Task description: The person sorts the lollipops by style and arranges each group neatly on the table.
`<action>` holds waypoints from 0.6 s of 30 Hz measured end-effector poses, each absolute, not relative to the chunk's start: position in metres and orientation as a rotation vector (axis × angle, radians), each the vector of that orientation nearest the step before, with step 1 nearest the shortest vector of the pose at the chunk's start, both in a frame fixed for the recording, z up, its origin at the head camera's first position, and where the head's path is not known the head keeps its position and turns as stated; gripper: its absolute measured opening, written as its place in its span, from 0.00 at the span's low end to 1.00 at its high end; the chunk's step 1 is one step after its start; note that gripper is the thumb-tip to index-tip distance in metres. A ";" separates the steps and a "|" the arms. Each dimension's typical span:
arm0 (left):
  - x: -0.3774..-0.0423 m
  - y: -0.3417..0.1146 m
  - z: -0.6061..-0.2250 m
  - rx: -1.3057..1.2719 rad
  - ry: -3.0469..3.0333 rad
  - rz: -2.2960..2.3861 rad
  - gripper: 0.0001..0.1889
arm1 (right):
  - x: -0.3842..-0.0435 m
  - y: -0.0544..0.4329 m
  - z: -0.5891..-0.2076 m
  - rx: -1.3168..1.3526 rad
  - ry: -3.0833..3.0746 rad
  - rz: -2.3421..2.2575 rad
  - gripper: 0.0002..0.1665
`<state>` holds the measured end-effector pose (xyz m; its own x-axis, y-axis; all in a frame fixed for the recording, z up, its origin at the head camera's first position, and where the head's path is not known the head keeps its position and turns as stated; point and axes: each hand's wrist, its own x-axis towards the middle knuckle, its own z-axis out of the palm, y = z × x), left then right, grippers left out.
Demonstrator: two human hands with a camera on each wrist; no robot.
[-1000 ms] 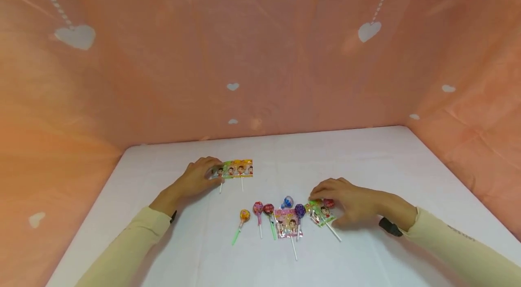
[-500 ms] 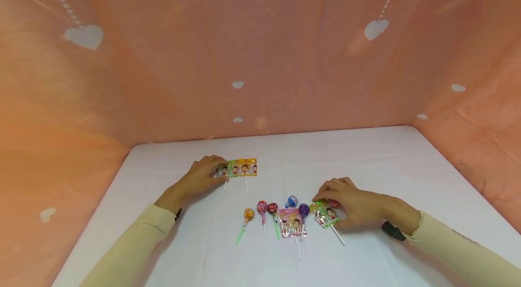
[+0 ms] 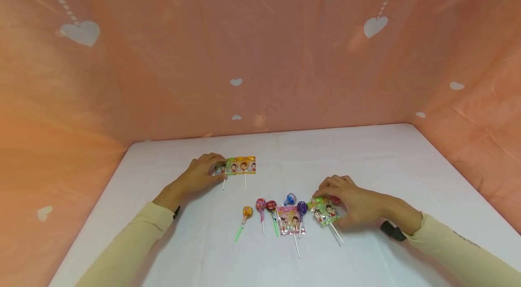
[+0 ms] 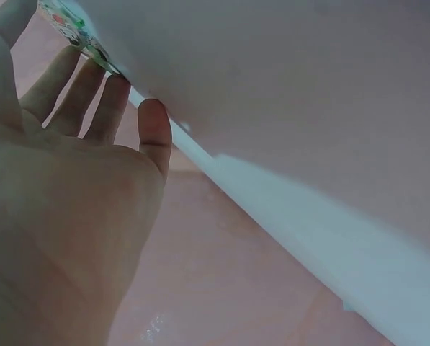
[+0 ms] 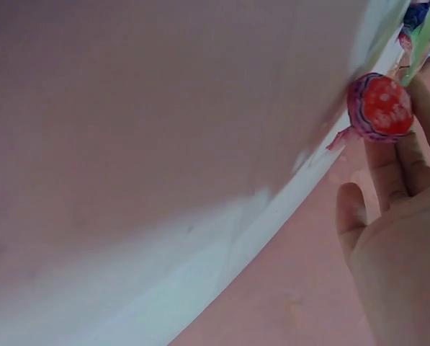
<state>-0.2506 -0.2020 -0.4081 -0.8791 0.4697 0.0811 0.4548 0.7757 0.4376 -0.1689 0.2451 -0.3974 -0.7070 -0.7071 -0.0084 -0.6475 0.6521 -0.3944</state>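
Note:
In the head view my left hand point(image 3: 202, 172) is at the left, pinching a flat lollipop in a green printed wrapper point(image 3: 230, 167) between thumb and fingertips. Against it, on the right, lies a similar yellow-wrapped lollipop point(image 3: 246, 165). On the other side my right hand point(image 3: 353, 201) pinches the edges of another green-wrapped flat lollipop point(image 3: 324, 211), whose white stick points toward me. Under that palm is a round red lollipop point(image 5: 385, 106), mostly covered in the head view but plain in the right wrist view. The left wrist view catches only a corner of the left green wrapper point(image 4: 76, 29).
Between the hands lie an orange lollipop point(image 3: 247, 212), a pink one point(image 3: 261, 204), a dark red one point(image 3: 271, 206), a blue one point(image 3: 291, 199), a purple one point(image 3: 302, 208) and a flat pink-wrapped one point(image 3: 285, 226). Beneath is a white table point(image 3: 228, 260); orange curtains point(image 3: 260, 51) surround it.
The green wrapper at my right hand has turned slightly, so its printed figures show more fully, and two stick-like lines now show below it. My left hand has hardly moved.

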 end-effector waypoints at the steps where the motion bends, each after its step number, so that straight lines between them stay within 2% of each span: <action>1: -0.251 -0.202 -0.408 0.763 2.929 0.709 0.28 | -0.169 0.245 -0.397 -1.112 2.709 -0.556 0.41; 18: -0.249 -0.202 -0.406 0.764 2.934 0.715 0.27 | -0.167 0.247 -0.392 -1.172 2.765 -0.662 0.40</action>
